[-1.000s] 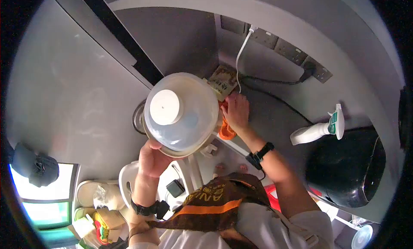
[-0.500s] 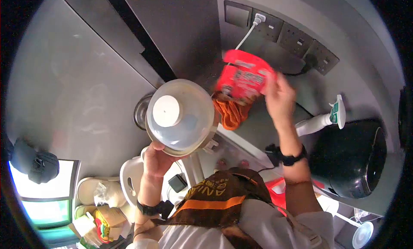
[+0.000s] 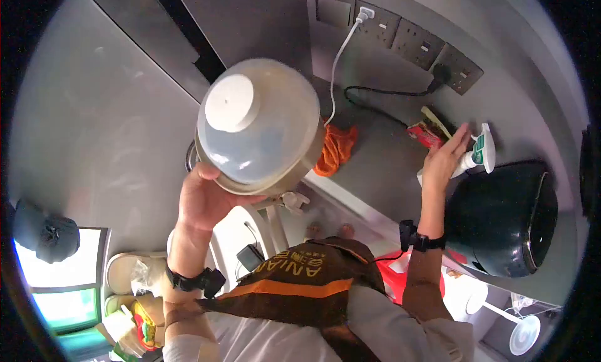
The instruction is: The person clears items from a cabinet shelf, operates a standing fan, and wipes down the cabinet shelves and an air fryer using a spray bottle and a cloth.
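Observation:
My left hand (image 3: 210, 199) grips the lower rim of a beige container with a translucent domed lid (image 3: 269, 137) and a round white cap (image 3: 230, 104). The container is tilted, so its inside is hidden. At the right, my right hand (image 3: 440, 165) has its thumb and fingers about the near end of a red packet (image 3: 427, 137); its fingers are fairly straight and partly hide the packet. A yellowish strip shows beside the red. Right beside these fingers a white spray bottle (image 3: 481, 150) with a green label lies on the counter. An orange cloth (image 3: 337, 150) is bunched next to the container.
A black rounded appliance (image 3: 504, 221) occupies the right end of the counter. Wall sockets (image 3: 413, 40) carry a white cable (image 3: 341, 55) and a black cable (image 3: 382, 90). Below stands a white chair (image 3: 235, 237). A metal rim (image 3: 190, 155) peeks out behind the container.
My right hand has carried the red packet rightward, from over the orange cloth to beside the spray bottle. The container in my left hand has risen and moved slightly left.

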Tool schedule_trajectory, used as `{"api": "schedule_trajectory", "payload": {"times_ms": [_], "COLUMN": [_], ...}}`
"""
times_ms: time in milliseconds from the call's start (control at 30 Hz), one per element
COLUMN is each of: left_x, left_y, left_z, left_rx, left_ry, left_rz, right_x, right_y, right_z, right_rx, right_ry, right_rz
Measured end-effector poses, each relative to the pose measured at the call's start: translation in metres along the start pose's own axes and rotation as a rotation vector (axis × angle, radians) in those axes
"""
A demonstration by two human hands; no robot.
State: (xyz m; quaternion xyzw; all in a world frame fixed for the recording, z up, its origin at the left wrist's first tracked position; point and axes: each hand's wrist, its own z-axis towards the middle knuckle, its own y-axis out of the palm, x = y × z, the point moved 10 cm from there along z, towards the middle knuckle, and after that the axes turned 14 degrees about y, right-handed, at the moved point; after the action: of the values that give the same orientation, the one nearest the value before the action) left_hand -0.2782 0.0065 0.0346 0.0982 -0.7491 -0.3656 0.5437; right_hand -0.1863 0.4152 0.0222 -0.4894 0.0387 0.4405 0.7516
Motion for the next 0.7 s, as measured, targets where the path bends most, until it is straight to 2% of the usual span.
{"api": "schedule_trajectory", "payload": {"times_ms": [33, 100, 167, 200, 233, 300, 333, 400, 433, 500, 533, 600, 700], "left_x": [0.005, 0.015, 0.02, 0.024, 0.025, 0.028, 0.029, 0.035, 0.038, 0.036, 0.035, 0.033, 0.031], "left_y": [0.003, 0.011, 0.017, 0.018, 0.021, 0.036, 0.038, 0.039, 0.04, 0.036, 0.033, 0.021, 0.016], "left_z": [0.002, 0.007, 0.008, 0.01, 0.01, 0.011, 0.012, 0.01, 0.01, 0.005, 0.002, -0.002, -0.001], "left_rx": [0.003, 0.021, 0.034, 0.028, 0.02, -0.034, -0.028, -0.001, -0.003, 0.039, 0.019, 0.059, 0.105], "left_ry": [0.001, 0.036, 0.036, 0.043, 0.047, 0.085, 0.1, 0.12, 0.132, 0.108, 0.07, 0.07, 0.087], "left_rz": [0.004, -0.001, -0.009, -0.017, -0.024, -0.01, -0.015, 0.01, 0.014, 0.001, 0.022, 0.022, 0.051], "right_x": [-0.011, -0.044, -0.068, -0.098, -0.124, -0.153, -0.15, -0.144, -0.143, -0.117, -0.117, -0.124, -0.154], "right_y": [-0.007, -0.04, 0.009, 0.027, 0.063, 0.117, 0.126, 0.151, 0.162, 0.19, 0.201, 0.231, 0.246], "right_z": [-0.006, -0.029, -0.069, -0.093, -0.122, -0.173, -0.173, -0.167, -0.156, -0.116, -0.107, -0.092, -0.086], "right_rx": [-0.003, 0.144, -0.293, -0.411, -0.634, -0.59, -0.582, -0.466, -0.459, -0.37, -0.364, -0.532, -0.532], "right_ry": [0.002, -0.169, -0.311, -0.389, -0.449, -0.724, -0.723, -0.651, -0.656, -0.49, -0.491, -0.471, -0.616], "right_rz": [0.003, 0.3, 0.412, 0.538, 0.59, 0.501, 0.502, 0.239, 0.247, 0.185, 0.19, 0.25, 0.32]}}
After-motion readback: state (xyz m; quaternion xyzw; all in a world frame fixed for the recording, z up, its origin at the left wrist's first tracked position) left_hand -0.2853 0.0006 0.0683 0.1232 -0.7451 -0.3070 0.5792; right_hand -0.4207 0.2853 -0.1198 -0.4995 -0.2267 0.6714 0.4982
